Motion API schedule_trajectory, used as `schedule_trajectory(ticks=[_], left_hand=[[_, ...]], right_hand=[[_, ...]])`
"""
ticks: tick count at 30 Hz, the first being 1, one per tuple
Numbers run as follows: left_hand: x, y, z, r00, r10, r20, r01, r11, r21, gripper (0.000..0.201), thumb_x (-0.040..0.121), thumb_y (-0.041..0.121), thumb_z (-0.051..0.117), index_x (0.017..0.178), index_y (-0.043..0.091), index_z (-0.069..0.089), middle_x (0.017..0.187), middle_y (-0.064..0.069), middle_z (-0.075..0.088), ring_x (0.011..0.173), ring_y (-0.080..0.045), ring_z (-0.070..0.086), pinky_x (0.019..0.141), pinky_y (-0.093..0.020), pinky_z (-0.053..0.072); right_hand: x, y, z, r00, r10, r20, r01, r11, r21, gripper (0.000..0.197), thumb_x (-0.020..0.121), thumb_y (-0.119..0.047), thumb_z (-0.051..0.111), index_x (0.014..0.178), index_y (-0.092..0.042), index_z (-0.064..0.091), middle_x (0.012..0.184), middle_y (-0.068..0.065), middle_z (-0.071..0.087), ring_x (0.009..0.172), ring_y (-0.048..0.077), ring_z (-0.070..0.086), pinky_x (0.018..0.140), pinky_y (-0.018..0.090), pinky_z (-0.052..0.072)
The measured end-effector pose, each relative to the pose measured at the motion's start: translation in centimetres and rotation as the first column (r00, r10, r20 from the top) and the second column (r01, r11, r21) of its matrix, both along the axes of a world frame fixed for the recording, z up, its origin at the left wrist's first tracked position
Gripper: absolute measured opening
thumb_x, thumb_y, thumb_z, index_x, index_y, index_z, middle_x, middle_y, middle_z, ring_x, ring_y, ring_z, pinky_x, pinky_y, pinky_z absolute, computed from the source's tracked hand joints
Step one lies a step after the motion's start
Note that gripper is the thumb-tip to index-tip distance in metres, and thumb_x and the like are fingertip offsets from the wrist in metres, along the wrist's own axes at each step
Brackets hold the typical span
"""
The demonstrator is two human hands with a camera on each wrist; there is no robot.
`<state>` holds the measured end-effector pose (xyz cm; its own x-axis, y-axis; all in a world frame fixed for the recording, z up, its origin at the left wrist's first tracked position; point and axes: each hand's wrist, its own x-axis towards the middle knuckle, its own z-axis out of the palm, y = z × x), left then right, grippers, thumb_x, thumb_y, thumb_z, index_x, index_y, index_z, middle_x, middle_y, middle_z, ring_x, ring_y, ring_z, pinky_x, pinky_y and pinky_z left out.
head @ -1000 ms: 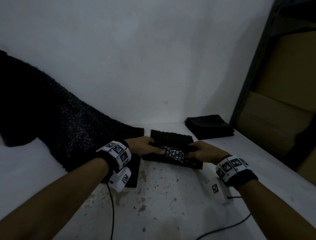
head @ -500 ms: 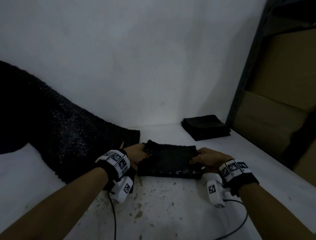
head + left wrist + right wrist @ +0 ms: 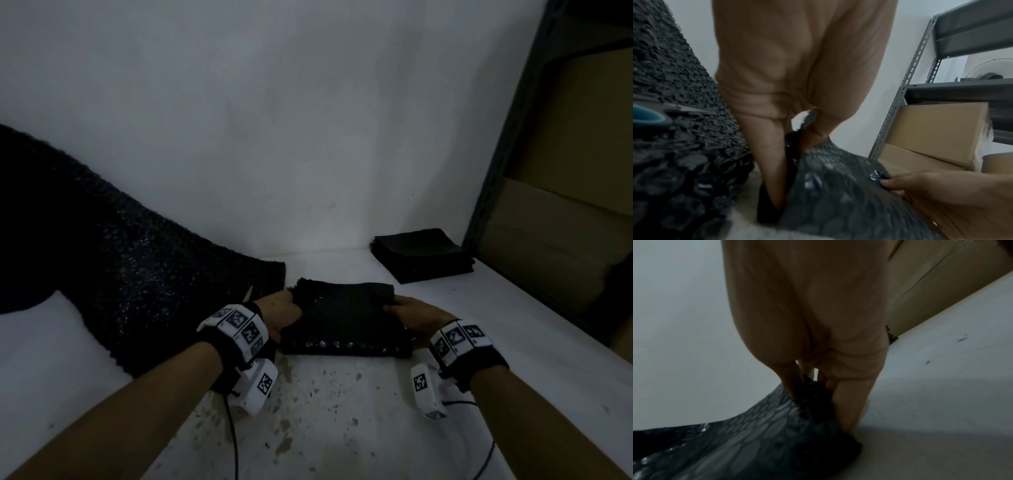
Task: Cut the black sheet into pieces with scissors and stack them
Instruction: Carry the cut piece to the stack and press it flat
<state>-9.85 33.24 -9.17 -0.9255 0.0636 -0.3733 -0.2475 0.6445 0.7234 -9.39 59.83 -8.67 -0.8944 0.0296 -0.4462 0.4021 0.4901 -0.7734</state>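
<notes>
Nearest, two bare forearms reaching forward over a white table (image 3: 342, 428) speckled with dark crumbs, each wrist wearing a band of black-and-white markers.

Just beyond, a cut piece (image 3: 346, 322) of black bubbled sheet, apparently folded or doubled, lying flat on the table between the hands. Left hand (image 3: 279, 313) gripping its left edge, fingers and thumb curled round the material; seen up close from the left wrist, edge pinched between thumb and fingers. Right hand (image 3: 416, 317) gripping the right edge the same way, fingers closed on a bunched corner in the right wrist view.

To the left, touching the left wrist, the large uncut black sheet (image 3: 102, 267), draped from the far left down onto the table. Resting on it near the left hand, scissors (image 3: 651, 119) with a teal-lined handle, blade tip just visible from the head view.

Farther back on the right, near the wall, a neat stack of pieces (image 3: 421, 255) already cut, well apart from the hands. Beyond that, a grey metal shelf (image 3: 900, 104) holding cardboard boxes (image 3: 937, 129).

Handling, as a judgement: light, soft and floppy, with a shiny bubbled skin likely to slide between layers. Best taken at two opposite edges, as now, with all layers pinched together, so nothing sags or unfolds on the way to the stack.
</notes>
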Motion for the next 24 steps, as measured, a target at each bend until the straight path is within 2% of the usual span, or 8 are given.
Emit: schedule_trajectory(ticks=[3,5,9,11,15,18,21,24], left_hand=[[0.1,-0.1,0.1,0.998,-0.058,0.017,0.058,0.997,-0.042,0.016,0.099,0.005,0.049,0.098,0.012,0.063,0.084,-0.007,0.058,0.074,-0.023,0.058,0.045,-0.015,0.042],[-0.3,-0.2,-0.3,0.995,-0.097,0.035,0.099,0.993,-0.06,0.02,0.1,0.0,0.046,0.088,0.0,0.062,0.079,-0.012,0.055,0.079,-0.031,0.056,0.044,-0.014,0.039],[-0.6,-0.4,-0.6,0.999,0.009,-0.047,-0.013,0.995,-0.096,0.023,0.097,0.001,0.05,0.117,-0.004,0.06,0.099,-0.011,0.064,0.061,-0.011,0.05,0.044,-0.017,0.048],[-1.1,-0.5,-0.9,0.999,0.029,-0.04,-0.032,0.997,-0.074,0.01,0.097,0.005,0.053,0.091,0.009,0.061,0.121,-0.021,0.065,0.062,-0.013,0.053,0.054,-0.024,0.052],[-0.9,-0.1,0.0,0.995,0.057,0.077,-0.056,0.998,-0.019,0.025,0.094,0.028,0.067,0.086,0.006,0.061,0.095,-0.015,0.068,0.09,-0.031,0.069,0.069,-0.04,0.062],[-0.9,-0.4,0.3,0.993,0.005,0.118,0.001,0.999,-0.05,0.023,0.092,0.024,0.069,0.087,0.001,0.065,0.086,-0.013,0.069,0.098,-0.036,0.069,0.072,-0.041,0.062],[-0.8,-0.4,0.3,0.999,-0.005,0.039,0.01,0.992,-0.124,0.012,0.092,0.007,0.063,0.081,0.006,0.06,0.088,-0.013,0.072,0.071,-0.028,0.068,0.053,-0.025,0.057],[-1.1,-0.4,-0.6,0.998,0.01,-0.054,-0.019,0.983,-0.18,0.023,0.09,0.003,0.062,0.112,-0.003,0.061,0.112,-0.022,0.068,0.067,-0.022,0.062,0.061,-0.029,0.059]], right_hand=[[-0.4,-0.3,0.4,0.996,0.08,-0.025,-0.075,0.981,0.178,0.038,0.106,-0.034,0.042,0.143,-0.022,0.048,0.125,0.008,0.061,0.108,0.028,0.062,0.097,0.042,0.052],[-0.9,-0.3,0.2,0.992,0.124,-0.02,-0.113,0.951,0.287,0.045,0.105,-0.038,0.044,0.143,-0.016,0.05,0.136,0.011,0.058,0.118,0.029,0.059,0.105,0.042,0.047],[-1.9,0.0,-0.3,0.993,0.103,0.053,-0.115,0.933,0.34,0.048,0.096,-0.04,0.058,0.13,-0.007,0.055,0.126,0.015,0.06,0.11,0.031,0.063,0.099,0.046,0.053],[-2.1,0.2,-0.5,0.992,0.114,0.045,-0.122,0.928,0.351,0.042,0.097,-0.03,0.055,0.13,-0.004,0.055,0.124,0.017,0.061,0.112,0.036,0.062,0.099,0.047,0.053],[-2.6,0.4,-1.3,0.992,0.125,0.014,-0.121,0.925,0.361,0.04,0.099,-0.018,0.048,0.133,0.002,0.055,0.121,0.019,0.062,0.121,0.038,0.06,0.098,0.042,0.053],[-2.9,0.4,-1.6,0.991,0.126,0.035,-0.129,0.907,0.4,0.042,0.099,-0.023,0.051,0.133,0.001,0.053,0.133,0.02,0.059,0.119,0.034,0.06,0.101,0.043,0.051],[-2.8,0.1,-1.5,0.993,0.118,-0.004,-0.105,0.901,0.42,0.04,0.102,-0.02,0.046,0.134,0.002,0.053,0.136,0.022,0.057,0.123,0.036,0.058,0.099,0.039,0.05],[-2.8,-0.4,-1.7,0.994,0.112,-0.02,-0.09,0.885,0.457,0.04,0.106,-0.019,0.041,0.139,0.004,0.045,0.145,0.02,0.048,0.13,0.032,0.051,0.103,0.03,0.041]])
